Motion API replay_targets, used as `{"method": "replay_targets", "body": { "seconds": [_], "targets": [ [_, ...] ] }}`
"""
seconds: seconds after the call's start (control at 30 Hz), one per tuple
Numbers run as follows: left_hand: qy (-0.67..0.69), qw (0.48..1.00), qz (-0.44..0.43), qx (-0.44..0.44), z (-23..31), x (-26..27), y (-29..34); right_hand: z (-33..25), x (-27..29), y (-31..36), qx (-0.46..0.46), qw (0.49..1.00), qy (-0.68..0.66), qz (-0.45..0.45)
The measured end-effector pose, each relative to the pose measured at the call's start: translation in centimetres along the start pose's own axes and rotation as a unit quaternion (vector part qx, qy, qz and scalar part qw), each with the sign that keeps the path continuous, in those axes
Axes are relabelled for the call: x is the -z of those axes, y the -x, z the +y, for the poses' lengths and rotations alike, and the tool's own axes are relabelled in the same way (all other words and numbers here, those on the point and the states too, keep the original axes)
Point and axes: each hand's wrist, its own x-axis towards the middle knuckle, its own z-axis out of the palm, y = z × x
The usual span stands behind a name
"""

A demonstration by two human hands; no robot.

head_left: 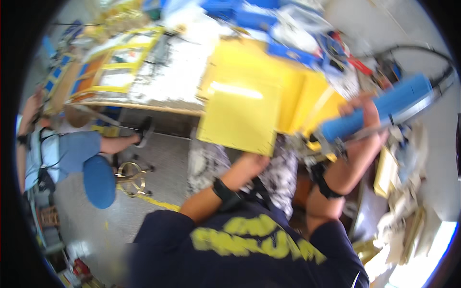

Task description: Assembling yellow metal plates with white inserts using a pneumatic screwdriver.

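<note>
My left hand (253,164) is at the lower right edge of a flat yellow panel (240,117), its fingers partly hidden beneath it. The panel is tilted at the table's front edge, above my lap, and a bright reflection crosses its top. My right hand (367,115) is wrapped round a blue cylindrical hand tool (379,108), raised to the right of the panel. A metal lever runs along the tool and a black hose or cable leaves its far end. The tool's near end is blurred, pointing toward the panel's right side.
More yellow sheets (249,60) lie behind the panel. Blue bins (257,17) and a plastic bag (295,31) stand at the back. Left are a yellow-taped board (120,60), a blue stool (99,182) and a seated person (79,151). Cloth and packets (396,192) crowd the right.
</note>
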Motion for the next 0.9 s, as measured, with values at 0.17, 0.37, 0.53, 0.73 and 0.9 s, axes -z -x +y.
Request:
{"method": "replay_targets", "body": {
  "seconds": [0.17,0.37,0.53,0.73,0.9],
  "targets": [
    [-0.126,0.987,0.068,-0.076,1.4,0.4,2.3,1.0,3.6,0.8,-0.043,0.998,-0.041,-0.018],
    [-0.405,0.883,0.065,-0.230,4.5,0.8,5.0,4.5,8.2,-1.0,0.009,0.997,-0.029,-0.066],
    [-0.446,0.866,0.034,-0.225,5.2,2.3,6.3,3.8,6.3,-0.7,0.034,0.996,0.009,-0.087],
    [-0.584,0.786,0.031,-0.199,5.4,1.6,7.7,3.0,6.8,0.4,0.027,0.995,0.059,-0.070],
    [-0.739,0.636,-0.063,-0.212,4.6,1.3,7.5,-1.7,3.2,1.0,0.100,0.993,0.069,-0.007]
  ]
}}
